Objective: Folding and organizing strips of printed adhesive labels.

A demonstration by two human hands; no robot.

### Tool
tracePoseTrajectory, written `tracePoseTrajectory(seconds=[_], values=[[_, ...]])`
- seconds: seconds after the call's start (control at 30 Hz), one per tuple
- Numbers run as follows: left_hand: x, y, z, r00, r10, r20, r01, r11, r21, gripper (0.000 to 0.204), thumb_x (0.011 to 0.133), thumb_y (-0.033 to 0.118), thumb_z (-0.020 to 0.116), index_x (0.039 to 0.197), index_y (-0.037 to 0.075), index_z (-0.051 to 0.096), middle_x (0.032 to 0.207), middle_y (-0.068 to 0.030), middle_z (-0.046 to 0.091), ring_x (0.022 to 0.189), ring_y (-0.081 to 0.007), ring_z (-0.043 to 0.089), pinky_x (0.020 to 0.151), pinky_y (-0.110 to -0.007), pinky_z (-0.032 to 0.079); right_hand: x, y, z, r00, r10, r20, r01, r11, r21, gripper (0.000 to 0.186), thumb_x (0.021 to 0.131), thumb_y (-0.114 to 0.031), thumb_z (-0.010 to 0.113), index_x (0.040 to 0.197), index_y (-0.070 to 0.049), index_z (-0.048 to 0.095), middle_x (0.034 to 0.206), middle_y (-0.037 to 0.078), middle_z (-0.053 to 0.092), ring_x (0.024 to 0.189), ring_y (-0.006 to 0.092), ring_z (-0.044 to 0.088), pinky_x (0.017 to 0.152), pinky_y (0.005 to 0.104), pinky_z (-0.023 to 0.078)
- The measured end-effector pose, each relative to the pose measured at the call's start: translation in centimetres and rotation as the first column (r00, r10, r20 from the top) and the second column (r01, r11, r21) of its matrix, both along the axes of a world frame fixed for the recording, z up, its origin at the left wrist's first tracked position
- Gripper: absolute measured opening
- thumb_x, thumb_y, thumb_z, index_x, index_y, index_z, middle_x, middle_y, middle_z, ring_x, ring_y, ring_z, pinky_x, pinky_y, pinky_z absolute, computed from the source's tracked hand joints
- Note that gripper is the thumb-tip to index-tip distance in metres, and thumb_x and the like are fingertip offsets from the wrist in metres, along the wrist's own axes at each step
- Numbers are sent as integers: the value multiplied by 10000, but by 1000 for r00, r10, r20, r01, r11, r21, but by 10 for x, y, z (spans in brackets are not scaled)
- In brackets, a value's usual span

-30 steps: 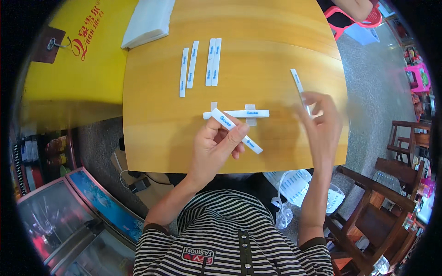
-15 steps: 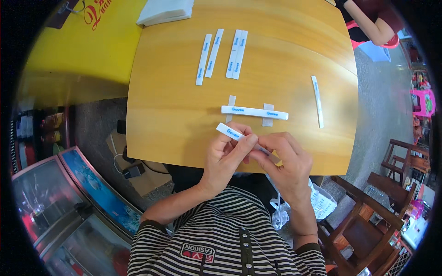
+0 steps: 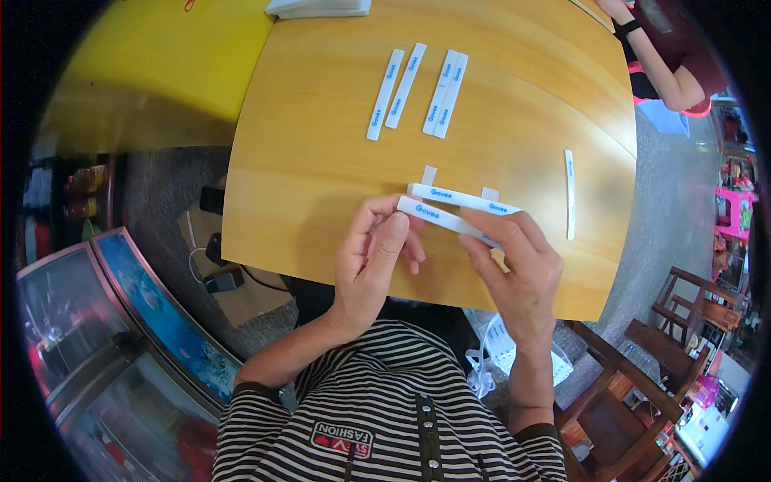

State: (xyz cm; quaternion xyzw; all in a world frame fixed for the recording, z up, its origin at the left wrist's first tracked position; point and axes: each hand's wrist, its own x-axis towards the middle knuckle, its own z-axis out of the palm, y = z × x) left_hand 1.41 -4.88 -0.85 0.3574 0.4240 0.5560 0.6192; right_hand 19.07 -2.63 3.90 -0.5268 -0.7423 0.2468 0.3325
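Observation:
A slim white strip with blue lettering (image 3: 440, 218) is held above the table's near edge, slightly tilted. My right hand (image 3: 526, 273) pinches its right end between thumb and fingers. At its left end, my left hand (image 3: 361, 261) has thumb and forefinger closed on the tip, the other fingers loosely curled. Just beyond lies another white strip (image 3: 464, 197), crossing two short pale tabs, the left tab (image 3: 429, 174) and the right tab (image 3: 490, 194). My right fingers hide part of it.
Two separate strips (image 3: 385, 95) and a side-by-side pair (image 3: 444, 95) lie farther back on the wooden table (image 3: 313, 161). One strip (image 3: 570, 195) lies at the right. White sheets (image 3: 321, 7) sit at the far edge. A person's arm (image 3: 662, 72) shows far right; wooden chairs (image 3: 626, 402) stand near right.
The held strip has come up and level, showing more of its length. My right hand has shifted toward its right end, and my hands have moved apart. The whole view has turned slightly.

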Motion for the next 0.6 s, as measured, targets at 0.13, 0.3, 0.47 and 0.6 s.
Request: tracePoseTrajectory(seconds=[0.13,0.3,0.47,0.6], values=[[-5,-1,-4,994,-43,-102,49,997,57,376,1061,189,445,1384,-3,464,1073,-74,547,742,-92,576,616,-226,494,3,10,6,998,-48,-30,43,990,-135,255,805,-16,758,1054,-37,713,825,84,613,695,185,608,591,304,514],[-5,-5,-9,980,-47,-192,61,996,71,450,1053,140,448,1485,26,386,1083,-66,518,751,-85,564,634,-227,507,12,20,0,973,-114,-201,67,971,-228,216,830,-48,752,1042,-36,712,812,71,610,686,150,588,605,264,495],[-4,-3,-9,975,-18,-223,38,996,86,435,1035,90,485,1465,38,438,1059,-67,524,734,-81,564,622,-217,495,11,22,-4,977,-95,-192,53,975,-216,193,833,-59,752,1021,-41,715,785,69,584,671,155,577,594,279,485],[-6,-3,-7,953,-65,-294,92,993,79,431,1048,114,449,1473,44,430,1085,-60,496,755,-83,557,633,-219,510,9,23,-3,993,-58,-104,39,984,-174,196,821,-59,756,1013,-50,717,746,71,550,648,169,565,580,295,473]])
